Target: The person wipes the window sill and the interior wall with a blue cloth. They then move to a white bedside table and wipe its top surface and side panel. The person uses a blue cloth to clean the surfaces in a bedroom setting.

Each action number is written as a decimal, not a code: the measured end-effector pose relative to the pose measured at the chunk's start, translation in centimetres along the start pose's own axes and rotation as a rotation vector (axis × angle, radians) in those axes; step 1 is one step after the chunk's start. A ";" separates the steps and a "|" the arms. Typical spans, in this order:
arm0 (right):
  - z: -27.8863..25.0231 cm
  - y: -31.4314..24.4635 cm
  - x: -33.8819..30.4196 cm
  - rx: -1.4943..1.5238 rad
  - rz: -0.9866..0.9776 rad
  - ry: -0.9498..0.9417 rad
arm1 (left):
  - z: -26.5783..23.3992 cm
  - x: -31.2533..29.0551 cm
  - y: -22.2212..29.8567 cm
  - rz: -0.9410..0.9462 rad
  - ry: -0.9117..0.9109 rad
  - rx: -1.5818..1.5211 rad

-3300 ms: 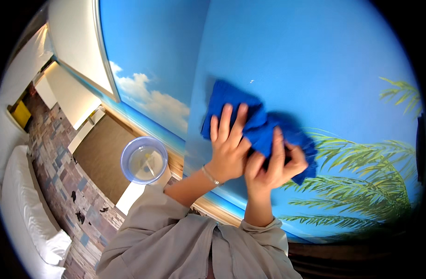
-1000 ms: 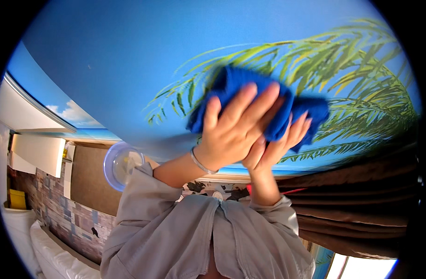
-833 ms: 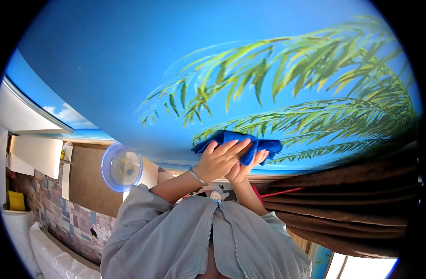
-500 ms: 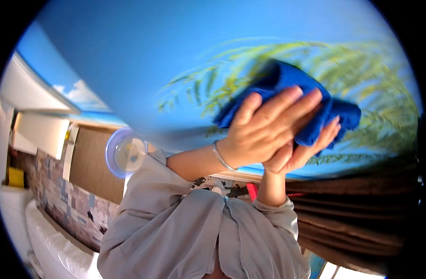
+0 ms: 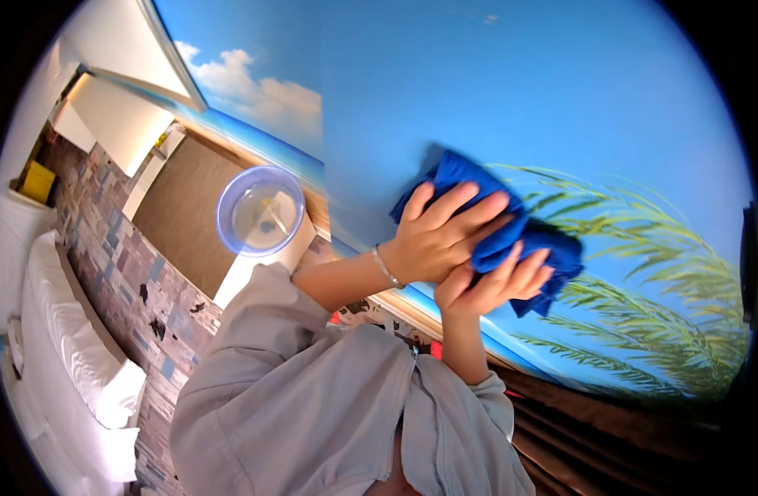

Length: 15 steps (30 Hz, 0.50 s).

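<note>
A folded blue cloth (image 5: pixel 511 231) is pressed against a wall (image 5: pixel 478 91) with a picture of sky and green palm leaves. My left hand (image 5: pixel 441 236), with a bracelet at the wrist, holds the cloth's left part, its fingers spread over the folds. Just below and to the right, my right hand (image 5: pixel 495 285) grips the lower folds with bent fingers. Where the two hands meet, they touch or overlap. Part of the cloth is hidden under the fingers.
At left, a round tub (image 5: pixel 227 217) with a blue-violet rim holds something pale and yellowish. Beyond it are a brown panel (image 5: pixel 181 211), a patchwork-patterned floor (image 5: pixel 152 306) and a white padded seat (image 5: pixel 73 322). Dark brown curtains (image 5: pixel 553 438) hang at lower right.
The view has turned, showing more of the floor and tub. Both hands, still on the cloth, have moved left along the wall, clear of most of the palm leaves.
</note>
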State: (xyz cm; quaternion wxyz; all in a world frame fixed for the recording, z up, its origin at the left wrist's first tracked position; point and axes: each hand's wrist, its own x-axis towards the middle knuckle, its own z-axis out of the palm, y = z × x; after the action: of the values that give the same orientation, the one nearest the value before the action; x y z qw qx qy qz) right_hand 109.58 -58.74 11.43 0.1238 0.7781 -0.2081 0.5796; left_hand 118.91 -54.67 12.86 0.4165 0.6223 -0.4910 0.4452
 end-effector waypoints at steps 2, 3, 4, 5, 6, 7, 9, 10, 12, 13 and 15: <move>0.4 -0.7 1.7 0.026 -0.016 0.070 | 0.5 1.3 -0.1 -0.011 0.114 0.031; 0.4 -0.6 1.2 0.021 -0.027 0.069 | 0.2 0.8 -0.2 -0.002 0.075 0.063; 0.7 -0.7 0.8 0.033 -0.049 0.081 | 0.2 -0.1 -0.3 -0.014 0.060 0.086; 1.0 -0.8 -0.5 0.058 -0.074 0.057 | 0.6 -1.9 -0.5 -0.044 0.036 0.066; 1.6 -1.0 -2.5 0.092 -0.092 0.032 | 0.9 -5.1 -1.2 -0.072 0.005 0.060; 2.3 -1.0 -4.8 0.113 -0.146 -0.021 | 1.5 -8.2 -1.6 -0.103 -0.022 0.039; 3.6 -1.1 -10.6 0.117 -0.222 -0.122 | 2.8 -15.8 -2.8 -0.164 -0.027 -0.007; 4.4 -1.2 -13.2 0.097 -0.234 -0.172 | 2.9 -17.6 -3.4 -0.160 -0.040 -0.033; 5.2 -1.9 -14.7 0.149 -0.236 -0.205 | 2.4 -19.7 -5.5 -0.180 -0.048 -0.115; 5.6 -2.0 -15.0 0.165 -0.234 -0.218 | 2.2 -19.8 -6.0 -0.218 -0.033 -0.191; 5.6 -4.4 -10.3 0.121 -0.266 -0.173 | 0.9 -16.8 -8.5 -0.234 -0.026 -0.221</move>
State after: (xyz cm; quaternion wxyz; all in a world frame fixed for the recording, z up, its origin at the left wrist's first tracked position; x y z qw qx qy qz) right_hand 113.98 -55.42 0.19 0.1342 0.8519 -0.0780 0.5001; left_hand 125.36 -50.10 -4.22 0.5248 0.6314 -0.4666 0.3289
